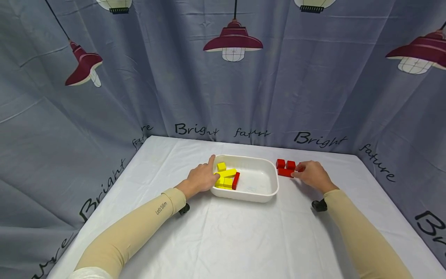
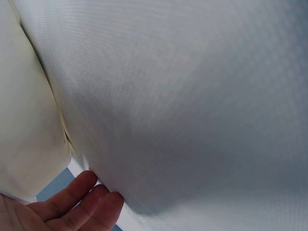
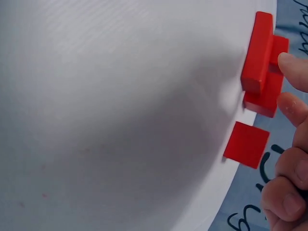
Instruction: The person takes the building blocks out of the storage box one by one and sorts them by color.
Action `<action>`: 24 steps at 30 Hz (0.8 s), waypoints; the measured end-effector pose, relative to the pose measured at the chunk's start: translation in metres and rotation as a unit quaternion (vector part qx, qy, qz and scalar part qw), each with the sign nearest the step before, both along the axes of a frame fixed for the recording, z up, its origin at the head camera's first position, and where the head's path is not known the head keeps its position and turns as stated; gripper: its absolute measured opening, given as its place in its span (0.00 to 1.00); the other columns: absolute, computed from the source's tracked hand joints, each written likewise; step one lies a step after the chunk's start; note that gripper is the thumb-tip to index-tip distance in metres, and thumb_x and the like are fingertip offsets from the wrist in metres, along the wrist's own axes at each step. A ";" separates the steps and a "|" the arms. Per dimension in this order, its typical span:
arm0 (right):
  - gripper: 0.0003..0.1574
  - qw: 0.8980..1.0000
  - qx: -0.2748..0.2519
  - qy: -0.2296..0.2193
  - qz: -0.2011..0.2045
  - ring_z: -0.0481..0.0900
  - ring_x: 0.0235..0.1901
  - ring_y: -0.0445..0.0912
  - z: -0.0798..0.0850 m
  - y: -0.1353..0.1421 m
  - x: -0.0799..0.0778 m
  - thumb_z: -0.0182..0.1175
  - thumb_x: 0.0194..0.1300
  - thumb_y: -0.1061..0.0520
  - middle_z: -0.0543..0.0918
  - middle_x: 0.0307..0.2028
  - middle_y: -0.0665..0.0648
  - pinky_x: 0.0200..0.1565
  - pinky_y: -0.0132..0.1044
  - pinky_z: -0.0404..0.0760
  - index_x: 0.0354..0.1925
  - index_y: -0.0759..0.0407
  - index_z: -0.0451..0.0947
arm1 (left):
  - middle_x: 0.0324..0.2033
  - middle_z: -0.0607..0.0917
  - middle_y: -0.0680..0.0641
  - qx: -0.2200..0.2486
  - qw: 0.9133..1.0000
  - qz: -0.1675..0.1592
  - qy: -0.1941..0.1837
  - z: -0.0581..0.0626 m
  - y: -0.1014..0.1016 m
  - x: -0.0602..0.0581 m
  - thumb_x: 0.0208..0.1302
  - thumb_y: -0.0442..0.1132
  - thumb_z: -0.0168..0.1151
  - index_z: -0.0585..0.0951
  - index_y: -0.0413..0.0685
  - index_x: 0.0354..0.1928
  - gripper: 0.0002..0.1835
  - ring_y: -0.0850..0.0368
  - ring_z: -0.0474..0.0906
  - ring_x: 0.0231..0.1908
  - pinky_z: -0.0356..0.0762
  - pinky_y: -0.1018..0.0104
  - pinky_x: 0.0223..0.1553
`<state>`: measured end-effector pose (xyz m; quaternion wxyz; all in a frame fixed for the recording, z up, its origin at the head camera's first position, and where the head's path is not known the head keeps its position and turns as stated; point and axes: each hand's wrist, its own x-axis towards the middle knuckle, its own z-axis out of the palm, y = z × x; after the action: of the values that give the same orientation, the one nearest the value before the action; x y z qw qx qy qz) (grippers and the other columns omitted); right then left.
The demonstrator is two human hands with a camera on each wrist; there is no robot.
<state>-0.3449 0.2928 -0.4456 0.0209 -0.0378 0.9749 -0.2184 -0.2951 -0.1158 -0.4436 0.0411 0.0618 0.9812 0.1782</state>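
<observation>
On the table stands a white plastic tray [image 1: 256, 195]; my left hand [image 1: 202, 177] grips its left wall, thumb over the rim, index finger along the outside. In the left wrist view, that hand's other fingers lie against the tray's outer side [image 2: 29, 106]. Several yellow blocks [image 1: 228, 173] and one red bar [image 1: 235, 181] are inside, at the left end. Right of the tray, my right hand [image 1: 313, 175] is at a red bar [image 3: 257, 53] and red cubes [image 3: 247, 144]. Its thumb and index finger are parted beside them, the other fingers curled.
A white cloth [image 1: 244, 240] covers the table. Behind it and along both sides hangs a grey-blue curtain [image 1: 174, 77] printed with lamps and lettering. The red blocks lie close to the tray's right wall.
</observation>
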 end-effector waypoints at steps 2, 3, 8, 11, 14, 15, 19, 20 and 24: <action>0.26 1.000 -0.002 0.004 0.001 0.76 0.39 0.54 0.002 -0.002 0.000 0.70 0.61 0.48 0.83 0.43 0.64 0.36 0.39 0.79 0.50 0.65 0.84 | 0.62 0.79 0.38 0.001 1.000 -0.001 0.000 0.000 0.000 0.000 0.70 0.53 0.50 0.47 0.51 0.80 0.43 0.45 0.79 0.57 0.79 0.46 0.51; 0.25 1.000 -0.004 0.007 0.004 0.75 0.37 0.54 0.004 -0.003 0.001 0.70 0.61 0.48 0.83 0.41 0.64 0.34 0.39 0.78 0.50 0.64 0.84 | 0.62 0.79 0.38 0.002 1.000 -0.001 -0.001 0.000 0.000 0.000 0.70 0.53 0.50 0.47 0.51 0.80 0.43 0.45 0.79 0.57 0.79 0.46 0.51; 0.21 0.999 -0.014 0.028 0.025 0.72 0.31 0.51 0.011 -0.007 0.002 0.69 0.61 0.47 0.79 0.33 0.59 0.29 0.38 0.72 0.45 0.61 0.85 | 0.61 0.79 0.38 0.005 1.000 -0.002 0.000 0.001 0.000 0.001 0.69 0.53 0.51 0.47 0.51 0.80 0.43 0.45 0.79 0.56 0.79 0.46 0.51; 0.19 0.998 -0.024 0.033 0.038 0.72 0.31 0.51 0.015 -0.012 0.001 0.69 0.61 0.47 0.79 0.31 0.58 0.29 0.38 0.72 0.44 0.58 0.86 | 0.61 0.79 0.38 0.006 1.000 -0.001 -0.001 0.001 0.000 0.001 0.70 0.53 0.51 0.47 0.51 0.80 0.43 0.45 0.79 0.57 0.79 0.46 0.51; 0.17 0.998 -0.035 0.030 0.054 0.72 0.33 0.52 0.019 -0.018 0.001 0.70 0.61 0.48 0.79 0.32 0.58 0.30 0.38 0.73 0.44 0.57 0.86 | 0.62 0.79 0.38 0.006 1.000 0.001 -0.002 0.001 0.001 0.001 0.70 0.53 0.50 0.46 0.51 0.80 0.43 0.45 0.79 0.57 0.78 0.46 0.52; 0.17 0.997 -0.037 0.028 0.059 0.73 0.34 0.52 0.021 -0.021 0.001 0.70 0.61 0.48 0.79 0.31 0.58 0.30 0.38 0.73 0.44 0.57 0.86 | 0.62 0.79 0.38 0.005 1.000 0.001 -0.003 0.001 0.001 0.001 0.70 0.53 0.50 0.46 0.51 0.81 0.43 0.45 0.79 0.57 0.78 0.46 0.52; 0.19 0.995 -0.045 0.028 0.083 0.73 0.31 0.51 0.029 -0.031 0.002 0.71 0.60 0.49 0.79 0.29 0.58 0.29 0.38 0.74 0.46 0.58 0.85 | 0.61 0.79 0.39 0.002 1.000 0.001 -0.001 0.001 0.001 0.001 0.70 0.53 0.50 0.47 0.51 0.80 0.42 0.45 0.79 0.56 0.78 0.46 0.52; 0.19 0.994 -0.048 0.029 0.092 0.73 0.30 0.50 0.031 -0.033 0.003 0.71 0.60 0.50 0.78 0.28 0.58 0.28 0.38 0.74 0.47 0.58 0.85 | 0.61 0.79 0.38 0.002 1.000 0.001 0.000 0.001 0.001 0.001 0.69 0.53 0.49 0.47 0.51 0.80 0.42 0.45 0.79 0.56 0.78 0.46 0.52; 0.20 0.992 -0.058 0.025 0.109 0.71 0.27 0.50 0.039 -0.041 0.002 0.73 0.59 0.50 0.76 0.25 0.58 0.26 0.37 0.71 0.47 0.56 0.85 | 0.61 0.79 0.39 0.000 1.000 0.001 0.000 0.001 0.000 0.001 0.69 0.53 0.50 0.47 0.51 0.80 0.42 0.46 0.79 0.56 0.78 0.46 0.52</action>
<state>-0.3430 0.2517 -0.4065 0.0183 -0.1500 0.9509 -0.2702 -0.2941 -0.1154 -0.4427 0.0406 0.0604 0.9812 0.1787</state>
